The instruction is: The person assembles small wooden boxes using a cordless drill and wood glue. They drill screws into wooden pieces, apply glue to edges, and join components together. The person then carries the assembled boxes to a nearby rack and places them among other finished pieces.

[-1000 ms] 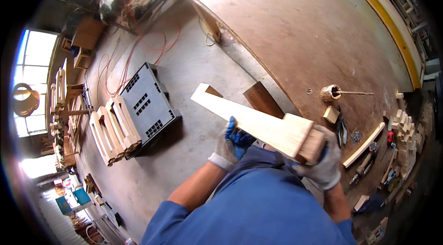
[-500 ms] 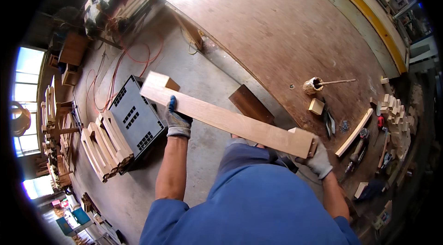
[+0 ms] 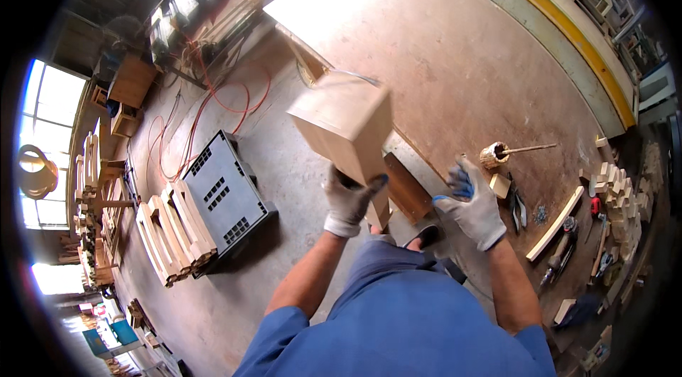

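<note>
A thick pale wooden block [image 3: 346,128] stands almost upright in front of me, its square end face turned up toward the camera. My left hand [image 3: 348,201], in a grey glove with blue fingertips, grips it partway down its length. My right hand [image 3: 472,206], gloved the same, is off the block to its right, fingers spread and holding nothing. The lower end of the block is near my shoe [image 3: 425,236] on the concrete floor.
A large brown workbench top [image 3: 455,50] fills the upper right, with a brush in a small pot [image 3: 494,155], wood offcuts [image 3: 625,192] and hand tools [image 3: 561,253]. A dark plastic crate [image 3: 224,196] and curved wooden parts [image 3: 170,231] lie left. Red cable [image 3: 234,104] runs across the floor.
The long block was held level across my body in both hands. It has swung upright, and my right hand has let go of its end.
</note>
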Demonstrator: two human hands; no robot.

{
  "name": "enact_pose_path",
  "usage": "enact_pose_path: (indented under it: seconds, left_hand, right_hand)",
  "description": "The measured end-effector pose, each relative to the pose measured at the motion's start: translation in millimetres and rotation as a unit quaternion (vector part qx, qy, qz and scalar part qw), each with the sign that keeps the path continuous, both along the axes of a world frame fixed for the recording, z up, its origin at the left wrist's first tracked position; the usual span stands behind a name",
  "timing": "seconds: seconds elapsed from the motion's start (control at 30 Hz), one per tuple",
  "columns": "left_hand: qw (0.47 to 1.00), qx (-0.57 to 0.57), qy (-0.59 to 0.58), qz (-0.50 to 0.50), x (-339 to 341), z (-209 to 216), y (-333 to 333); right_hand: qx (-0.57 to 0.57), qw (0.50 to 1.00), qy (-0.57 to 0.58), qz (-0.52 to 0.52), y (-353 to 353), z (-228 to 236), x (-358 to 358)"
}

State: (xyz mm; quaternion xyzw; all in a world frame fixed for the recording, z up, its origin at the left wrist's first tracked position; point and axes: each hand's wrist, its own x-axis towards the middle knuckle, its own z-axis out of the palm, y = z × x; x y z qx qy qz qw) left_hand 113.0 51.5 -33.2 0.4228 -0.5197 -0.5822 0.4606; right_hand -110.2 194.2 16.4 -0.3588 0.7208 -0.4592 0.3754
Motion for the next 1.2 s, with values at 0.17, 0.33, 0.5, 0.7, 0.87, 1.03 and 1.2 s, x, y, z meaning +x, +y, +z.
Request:
enact_pose_path:
  seconds: [0.17, 0.33, 0.5, 0.7, 0.87, 1.03, 1.2]
  left_hand:
    - [0.979, -0.049, -0.179, -0.087, -18, -19, 28]
    - [0.967, -0.018, -0.212, -0.143, -25, -13, 44]
    - [0.946, 0.013, -0.2, -0.255, -5, -16, 35]
    - [0.883, 0.336, 0.192, -0.266, 17, -40, -27]
    - [0.873, 0.274, 0.133, -0.382, -3, -42, -53]
    - [0.903, 0.221, 0.016, -0.369, -11, -2, -38]
    - [0.866, 0.368, 0.133, -0.312, -23, -18, -32]
  right_hand:
    - [-0.141, 0.978, 0.145, 0.046, -56, 53, 17]
    - [-0.077, 0.965, 0.25, 0.007, -63, 44, 24]
    - [-0.083, 0.955, 0.284, 0.002, -53, 49, 38]
    - [-0.11, 0.942, 0.313, 0.054, -36, 31, 44]
    - [-0.117, 0.934, 0.321, 0.106, -36, 16, 31]
    - [-0.073, 0.924, 0.309, 0.213, -43, 10, -5]
    - [0.005, 0.913, 0.283, 0.294, -56, 6, -24]
